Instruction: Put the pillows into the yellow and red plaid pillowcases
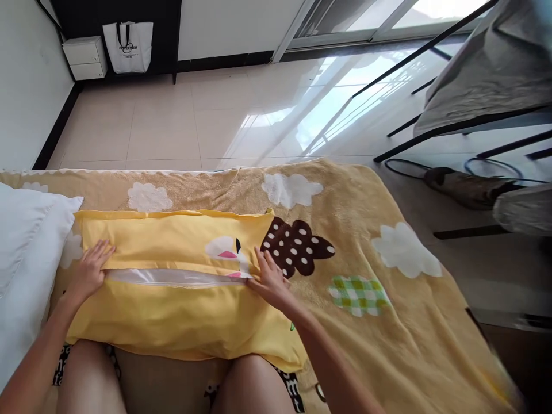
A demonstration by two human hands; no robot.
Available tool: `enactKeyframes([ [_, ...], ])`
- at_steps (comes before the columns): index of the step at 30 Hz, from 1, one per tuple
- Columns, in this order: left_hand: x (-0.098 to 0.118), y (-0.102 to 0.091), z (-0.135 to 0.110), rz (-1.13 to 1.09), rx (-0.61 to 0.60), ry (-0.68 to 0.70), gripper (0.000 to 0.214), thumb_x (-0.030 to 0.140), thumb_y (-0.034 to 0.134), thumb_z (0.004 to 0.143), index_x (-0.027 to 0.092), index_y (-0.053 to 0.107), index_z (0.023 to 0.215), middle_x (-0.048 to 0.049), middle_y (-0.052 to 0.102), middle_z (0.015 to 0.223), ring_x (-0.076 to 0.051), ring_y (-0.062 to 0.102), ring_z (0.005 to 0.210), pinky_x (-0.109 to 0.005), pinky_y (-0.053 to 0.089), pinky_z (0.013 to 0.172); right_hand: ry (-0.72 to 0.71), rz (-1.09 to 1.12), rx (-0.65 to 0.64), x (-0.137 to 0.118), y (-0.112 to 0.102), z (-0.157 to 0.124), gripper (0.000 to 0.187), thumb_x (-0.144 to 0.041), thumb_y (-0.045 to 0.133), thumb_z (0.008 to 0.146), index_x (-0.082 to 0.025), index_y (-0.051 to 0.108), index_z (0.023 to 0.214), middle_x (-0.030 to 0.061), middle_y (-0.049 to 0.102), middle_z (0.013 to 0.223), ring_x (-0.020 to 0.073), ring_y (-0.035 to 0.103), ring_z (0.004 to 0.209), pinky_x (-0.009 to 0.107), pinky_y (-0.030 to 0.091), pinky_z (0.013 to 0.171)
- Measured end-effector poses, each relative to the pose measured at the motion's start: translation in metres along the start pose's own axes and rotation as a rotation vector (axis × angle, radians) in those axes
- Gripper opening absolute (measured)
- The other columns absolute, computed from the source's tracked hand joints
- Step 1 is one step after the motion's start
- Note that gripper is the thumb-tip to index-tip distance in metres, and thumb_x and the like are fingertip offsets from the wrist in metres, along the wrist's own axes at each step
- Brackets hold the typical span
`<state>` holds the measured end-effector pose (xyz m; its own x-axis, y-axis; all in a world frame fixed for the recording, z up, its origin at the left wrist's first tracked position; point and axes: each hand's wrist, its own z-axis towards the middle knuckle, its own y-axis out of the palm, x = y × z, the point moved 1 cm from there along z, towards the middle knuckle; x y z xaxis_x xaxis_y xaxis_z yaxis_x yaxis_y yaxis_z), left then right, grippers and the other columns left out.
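Note:
A yellow printed cloth (172,310), which looks like a pillowcase, lies in front of my knees on the bed. Its far part is folded into a long flap (159,238) with part of a white and pink cartoon figure. Between the flap and the near part shows a whitish strip (172,278). My left hand (92,265) rests on the flap's left end, fingers stretched forward. At the other end, my right hand (271,279) presses on the cloth near the cartoon figure, its fingers extended. Neither hand grips the cloth.
A tan blanket (362,356) with cloud and leaf patterns covers the bed. To the left lies a white pillow (30,253). Beyond the bed are a tiled floor (164,126), a white tote bag (128,49) and a white box (85,57). A cloth-draped black frame (487,75) stands at right.

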<state>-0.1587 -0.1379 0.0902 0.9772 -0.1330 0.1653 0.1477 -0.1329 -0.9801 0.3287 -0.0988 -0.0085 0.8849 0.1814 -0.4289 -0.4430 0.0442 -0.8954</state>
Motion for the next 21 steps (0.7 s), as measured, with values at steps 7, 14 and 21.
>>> enactKeyframes([
  [7,0.111,-0.004,0.110,-0.082,-0.036,0.174,0.051,0.021,0.042,0.087,0.018,0.056,0.135,-0.0091,0.053,0.145,-0.024,0.044,0.137,-0.043,0.032,0.116,-0.240,0.193,-0.176,-0.163,0.017,0.098,0.050,-0.039,0.027,0.100,-0.018,0.050,0.140,0.0059,0.053,0.144,0.0247,0.045,0.136,0.047,0.035,0.112],
  [14,0.004,0.068,0.099,-0.025,0.005,-0.342,0.056,0.047,0.032,0.097,0.025,0.038,0.149,-0.0108,0.029,0.160,-0.028,0.023,0.148,-0.062,0.011,0.118,-0.021,0.085,-0.203,-0.047,0.056,0.107,0.053,-0.042,0.034,0.096,-0.014,0.053,0.136,0.0153,0.057,0.139,0.0307,0.049,0.131,0.057,0.032,0.110],
  [21,-0.097,0.042,0.053,-0.390,0.357,-0.950,0.064,0.060,0.050,0.084,0.014,0.054,0.129,-0.0197,0.059,0.132,-0.035,0.054,0.124,-0.053,0.045,0.101,0.415,0.168,0.098,0.072,0.026,0.061,0.057,-0.060,0.048,0.081,-0.017,0.064,0.115,0.0161,0.069,0.114,0.0312,0.063,0.103,0.049,0.044,0.096],
])
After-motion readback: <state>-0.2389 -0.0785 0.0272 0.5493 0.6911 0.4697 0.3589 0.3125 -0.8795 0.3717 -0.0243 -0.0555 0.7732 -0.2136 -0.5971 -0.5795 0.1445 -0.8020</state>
